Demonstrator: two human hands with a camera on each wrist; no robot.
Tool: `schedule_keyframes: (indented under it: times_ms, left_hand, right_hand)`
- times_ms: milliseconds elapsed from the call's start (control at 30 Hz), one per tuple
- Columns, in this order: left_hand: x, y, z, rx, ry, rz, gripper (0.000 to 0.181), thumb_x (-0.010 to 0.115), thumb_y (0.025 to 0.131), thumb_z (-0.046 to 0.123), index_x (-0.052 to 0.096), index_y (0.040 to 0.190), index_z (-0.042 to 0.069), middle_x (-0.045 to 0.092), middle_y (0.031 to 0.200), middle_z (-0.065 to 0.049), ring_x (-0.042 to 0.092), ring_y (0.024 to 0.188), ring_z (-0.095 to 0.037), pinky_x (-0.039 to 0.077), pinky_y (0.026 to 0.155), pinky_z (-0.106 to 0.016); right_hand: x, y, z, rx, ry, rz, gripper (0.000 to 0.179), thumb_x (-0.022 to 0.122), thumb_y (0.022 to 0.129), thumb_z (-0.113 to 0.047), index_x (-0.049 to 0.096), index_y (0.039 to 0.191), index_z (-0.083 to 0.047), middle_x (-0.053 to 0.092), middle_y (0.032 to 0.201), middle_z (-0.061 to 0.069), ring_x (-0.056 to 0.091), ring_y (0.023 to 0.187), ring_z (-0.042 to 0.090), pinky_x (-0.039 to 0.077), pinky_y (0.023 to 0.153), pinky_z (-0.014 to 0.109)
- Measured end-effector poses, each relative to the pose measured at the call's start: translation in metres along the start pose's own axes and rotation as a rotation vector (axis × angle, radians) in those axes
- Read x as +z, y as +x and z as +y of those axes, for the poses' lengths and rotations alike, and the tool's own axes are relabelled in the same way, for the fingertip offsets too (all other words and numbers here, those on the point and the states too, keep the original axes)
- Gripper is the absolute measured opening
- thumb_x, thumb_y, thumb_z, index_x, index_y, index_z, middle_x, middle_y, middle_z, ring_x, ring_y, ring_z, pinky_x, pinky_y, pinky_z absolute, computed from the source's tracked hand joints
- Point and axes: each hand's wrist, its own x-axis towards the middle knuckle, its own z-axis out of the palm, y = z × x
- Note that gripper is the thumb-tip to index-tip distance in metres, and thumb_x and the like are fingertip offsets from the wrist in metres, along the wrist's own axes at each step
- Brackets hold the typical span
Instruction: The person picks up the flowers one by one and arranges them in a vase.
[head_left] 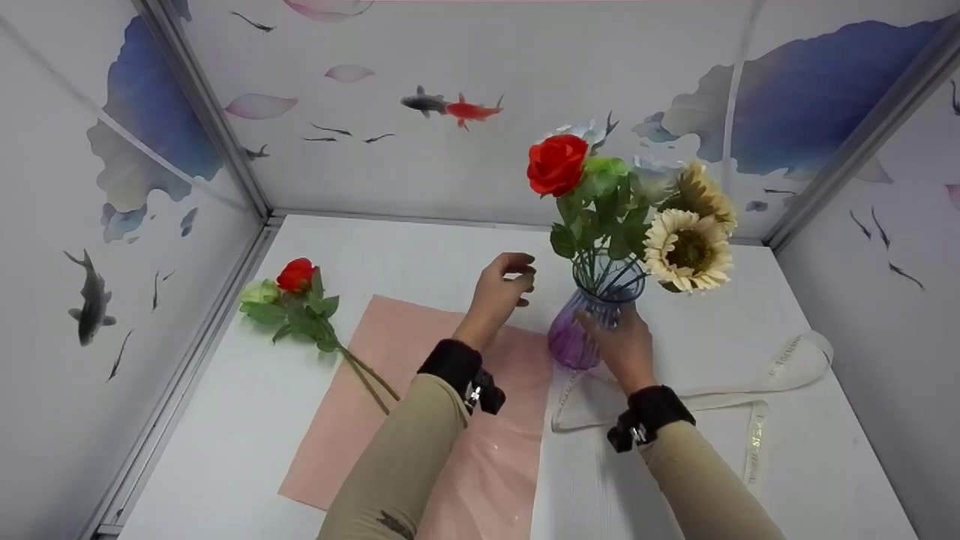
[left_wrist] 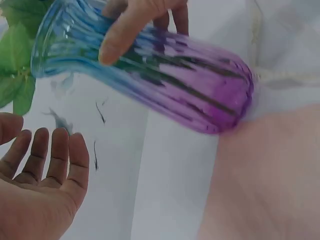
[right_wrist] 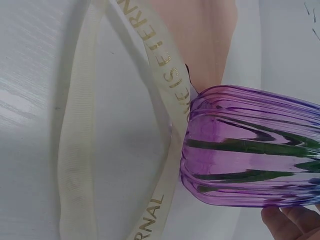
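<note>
My right hand (head_left: 628,346) grips a ribbed glass vase (head_left: 574,341), blue at the neck and purple below. In the left wrist view, the right thumb lies across the vase's (left_wrist: 200,92) blue part. Green stems show through the purple glass (right_wrist: 240,145) in the right wrist view. The vase holds a red rose (head_left: 556,165), a green bloom (head_left: 604,174), pale blue blooms and cream sunflowers (head_left: 686,251). Left of the vase, my left hand (head_left: 501,294) hovers with nothing in it, its fingers (left_wrist: 59,155) loosely bent and apart from the glass.
Pink wrapping paper (head_left: 420,337) lies under my left forearm. A red rose (head_left: 297,275) and a green bloom (head_left: 259,291) rest at the left, stems over the paper. Cream ribbon (head_left: 795,360) with gold lettering loops around the vase's base and rightward. Printed wall panels enclose the table.
</note>
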Motion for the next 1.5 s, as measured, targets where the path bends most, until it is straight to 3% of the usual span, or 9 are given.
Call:
schedule_keyframes:
  times_ms: [533,700,833,967,1233,1500]
  left_hand:
    - [-0.08,-0.019,-0.033,-0.03,0.236,0.183,0.03,0.055,0.101,0.014,0.063,0.129,0.01,0.063,0.113,-0.009,0.062,0.086,-0.017,0.053,0.07,-0.028]
    - [-0.1,-0.027,-0.041,-0.042,0.279,0.218,0.031,0.053,0.103,0.014,0.061,0.132,0.009,0.062,0.114,-0.012,0.063,0.089,-0.025,0.05,0.069,-0.029]
    - [-0.115,-0.03,-0.047,-0.081,0.321,0.282,0.031,0.051,0.103,0.014,0.061,0.131,0.007,0.063,0.112,-0.014,0.066,0.093,-0.033,0.049,0.069,-0.031]
    - [-0.131,-0.033,-0.053,-0.118,0.395,0.363,0.03,0.049,0.104,0.015,0.062,0.13,0.005,0.065,0.105,-0.015,0.066,0.085,-0.03,0.048,0.068,-0.033]
    - [-0.165,-0.043,-0.07,-0.203,0.521,0.497,0.033,0.049,0.104,0.018,0.062,0.129,0.001,0.068,0.113,-0.02,0.065,0.094,-0.034,0.052,0.083,-0.047]
    - [-0.192,-0.06,-0.084,-0.285,0.61,0.606,0.03,0.047,0.105,0.019,0.06,0.124,0.0,0.069,0.11,-0.023,0.064,0.091,-0.038,0.051,0.079,-0.051]
  right_hand:
    - [-0.001,0.001,0.0,0.007,0.021,-0.013,0.096,0.07,0.088,-0.065,0.038,0.153,-0.002,0.048,0.149,0.03,0.046,0.138,0.045,0.036,0.116,0.053]
    - [-0.001,0.001,-0.002,0.005,0.016,-0.009,0.095,0.07,0.087,-0.065,0.039,0.152,-0.002,0.049,0.148,0.03,0.047,0.137,0.046,0.036,0.115,0.054]
    - [-0.001,0.001,-0.002,0.005,0.021,-0.006,0.095,0.071,0.088,-0.065,0.04,0.152,-0.002,0.049,0.148,0.03,0.047,0.137,0.046,0.036,0.115,0.054]
    - [-0.001,0.001,-0.002,0.011,0.029,-0.014,0.099,0.069,0.088,-0.066,0.036,0.154,0.0,0.046,0.151,0.03,0.045,0.139,0.046,0.035,0.116,0.053]
    - [-0.002,0.001,-0.001,0.021,0.013,-0.027,0.106,0.068,0.087,-0.068,0.03,0.156,0.002,0.045,0.152,0.031,0.044,0.14,0.046,0.035,0.117,0.053]
    - [-0.001,0.001,0.0,0.026,0.012,-0.021,0.107,0.068,0.086,-0.069,0.031,0.157,0.002,0.046,0.151,0.031,0.045,0.139,0.047,0.036,0.116,0.054]
